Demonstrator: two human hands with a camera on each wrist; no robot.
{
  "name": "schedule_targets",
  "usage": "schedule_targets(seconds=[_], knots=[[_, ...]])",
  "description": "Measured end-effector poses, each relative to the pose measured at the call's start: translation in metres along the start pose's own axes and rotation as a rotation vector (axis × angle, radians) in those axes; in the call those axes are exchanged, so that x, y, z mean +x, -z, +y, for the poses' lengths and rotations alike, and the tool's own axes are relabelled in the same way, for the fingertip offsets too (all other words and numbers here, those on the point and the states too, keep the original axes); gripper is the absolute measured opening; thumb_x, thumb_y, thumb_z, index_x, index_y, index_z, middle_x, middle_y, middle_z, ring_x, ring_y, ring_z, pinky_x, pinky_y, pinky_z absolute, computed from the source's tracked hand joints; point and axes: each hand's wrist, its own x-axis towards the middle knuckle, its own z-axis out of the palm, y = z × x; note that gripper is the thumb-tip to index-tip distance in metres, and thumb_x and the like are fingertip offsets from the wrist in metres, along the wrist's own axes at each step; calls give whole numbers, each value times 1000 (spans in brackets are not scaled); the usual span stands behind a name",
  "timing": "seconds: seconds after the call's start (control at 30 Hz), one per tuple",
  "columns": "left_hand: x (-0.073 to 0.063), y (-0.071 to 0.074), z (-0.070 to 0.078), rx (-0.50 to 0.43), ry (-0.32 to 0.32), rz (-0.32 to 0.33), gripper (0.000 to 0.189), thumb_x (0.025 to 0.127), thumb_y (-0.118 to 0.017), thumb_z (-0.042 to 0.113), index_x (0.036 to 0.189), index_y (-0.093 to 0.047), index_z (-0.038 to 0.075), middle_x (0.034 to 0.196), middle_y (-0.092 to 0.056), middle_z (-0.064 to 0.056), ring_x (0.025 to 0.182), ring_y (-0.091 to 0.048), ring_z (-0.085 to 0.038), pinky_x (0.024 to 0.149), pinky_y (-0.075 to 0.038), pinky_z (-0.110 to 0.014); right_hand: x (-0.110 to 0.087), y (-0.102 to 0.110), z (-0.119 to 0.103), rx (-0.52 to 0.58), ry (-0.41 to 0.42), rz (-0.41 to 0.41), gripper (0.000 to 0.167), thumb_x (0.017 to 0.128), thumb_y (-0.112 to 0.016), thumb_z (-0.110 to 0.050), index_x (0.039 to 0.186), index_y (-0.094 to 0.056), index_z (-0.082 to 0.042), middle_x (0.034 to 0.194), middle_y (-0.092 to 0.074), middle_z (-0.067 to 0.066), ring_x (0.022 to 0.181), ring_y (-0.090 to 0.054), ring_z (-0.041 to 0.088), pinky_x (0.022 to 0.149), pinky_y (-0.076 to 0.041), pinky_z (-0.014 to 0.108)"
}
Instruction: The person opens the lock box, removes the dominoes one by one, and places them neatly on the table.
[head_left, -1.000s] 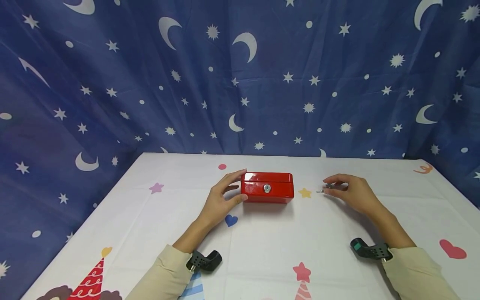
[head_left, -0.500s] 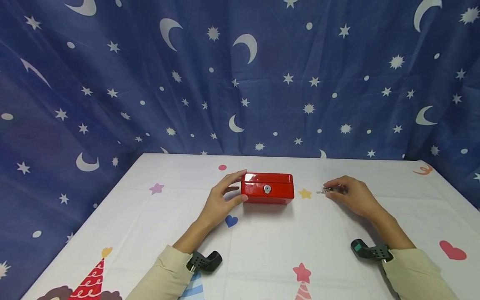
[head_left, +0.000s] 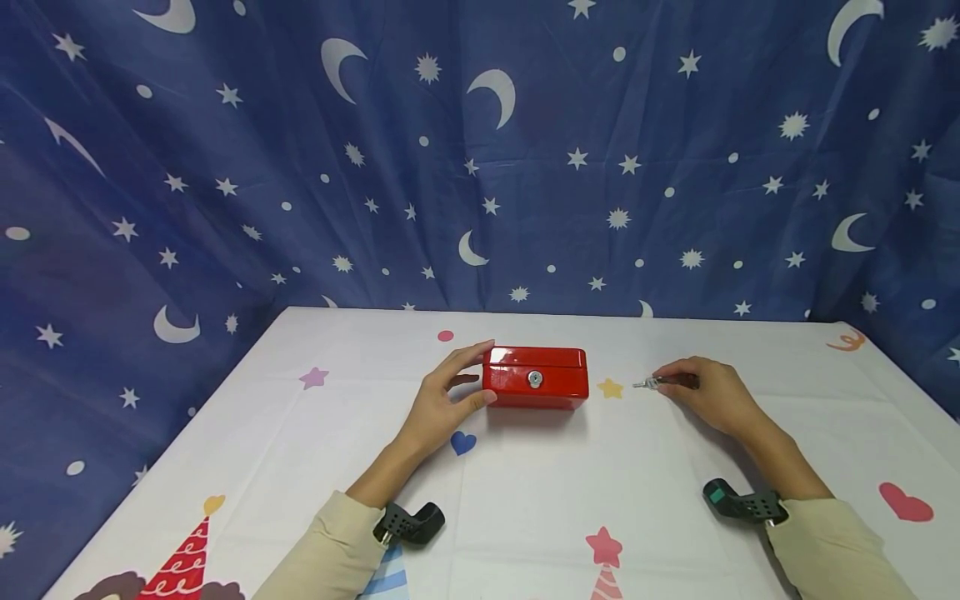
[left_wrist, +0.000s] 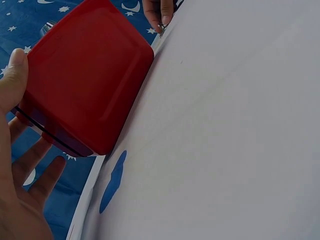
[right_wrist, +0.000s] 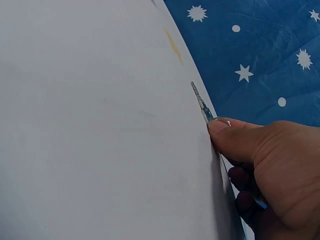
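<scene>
A small red lockbox [head_left: 535,378], its lid down, has a round silver lock [head_left: 535,379] on its front. My left hand [head_left: 444,396] holds it by its left end, thumb at the front and fingers reaching to the back. In the left wrist view the red box [left_wrist: 90,75] fills the upper left beside my thumb [left_wrist: 16,75]. To the right, my right hand [head_left: 708,392] pinches a small silver key [head_left: 647,383] between thumb and finger. The key shaft [right_wrist: 197,95] points left, away from the fingertips, and a thin metal ring [right_wrist: 224,120] shows by the thumb.
A white tablecloth [head_left: 540,483] with printed hearts, stars and party hats covers the table. Behind it hangs a blue curtain [head_left: 555,208] with moons and stars. A black wrist camera [head_left: 408,523] sits on the left wrist, another black camera [head_left: 742,502] on the right.
The right fingers have shifted back along the key and slightly rightward, so more of it shows. The left hand and the box keep their place.
</scene>
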Motion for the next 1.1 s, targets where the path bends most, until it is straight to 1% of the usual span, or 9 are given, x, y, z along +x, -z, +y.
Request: schedule_targets(seconds=[0.1, 0.2, 0.33, 0.47, 0.63, 0.8, 0.93, 1.1], knots=[[0, 0, 0, -2, -2, 3, 60, 83, -70, -3, 139, -46, -1, 134, -50, -16, 121, -49, -28, 93, -45, -56, -1, 0, 1, 11, 3, 15, 15, 84, -71, -6, 99, -71, -3, 95, -67, 13, 88, -61, 30, 78, -50, 48], [0, 0, 1, -1, -3, 5, 60, 83, -70, -3, 138, -46, -1, 134, -50, -16, 120, -49, -29, 93, -45, -56, 0, 0, 0, 12, -2, 12, 14, 84, -72, -7, 98, -71, -4, 94, -67, 11, 87, -60, 28, 78, -50, 46], [0, 0, 2, -2, 3, 7, 60, 83, -70, -3, 138, -47, -1, 135, -50, -15, 121, -49, -29, 93, -45, -56, 1, 1, 0, 13, 4, -30, 21, 85, -72, -12, 105, -71, -6, 87, -61, 5, 79, -52, 23, 68, -45, 37], [0, -1, 2, -9, 13, 7, 60, 83, -70, -3, 139, -47, -1, 135, -50, -15, 121, -49, -29, 94, -45, -56, 1, 2, -1, 10, 25, -65, 25, 86, -71, -13, 110, -71, -6, 83, -55, 2, 74, -45, 20, 63, -38, 33], [0, -1, 2, -3, 17, 7, 61, 83, -70, -3, 138, -47, -1, 135, -50, -15, 121, -49, -28, 93, -45, -55, 1, 2, -4, 10, 23, -68, 20, 86, -70, -11, 105, -72, -5, 81, -53, 2, 73, -44, 19, 62, -37, 33], [0, -1, 2, 2, 12, 4, 60, 83, -70, -3, 139, -46, -1, 134, -49, -18, 121, -49, -29, 93, -46, -56, 2, 2, -7, 25, 24, -73, 16, 86, -69, -9, 101, -70, -2, 82, -54, 4, 74, -45, 20, 63, -39, 33], [0, -1, 2, 0, 12, 2, 61, 83, -70, -3, 139, -46, -1, 134, -49, -19, 121, -48, -30, 93, -45, -56, 2, 2, -8, 39, 3, -70, 13, 87, -69, -9, 97, -68, -1, 84, -55, 5, 76, -46, 21, 65, -41, 34], [0, -1, 2, 0, 17, 5, 61, 83, -70, -3, 139, -46, -1, 135, -50, -17, 121, -48, -29, 93, -45, -56, 2, 2, -9, 62, -16, -67, 12, 85, -70, -10, 92, -66, -1, 86, -56, 8, 77, -47, 22, 68, -42, 35]])
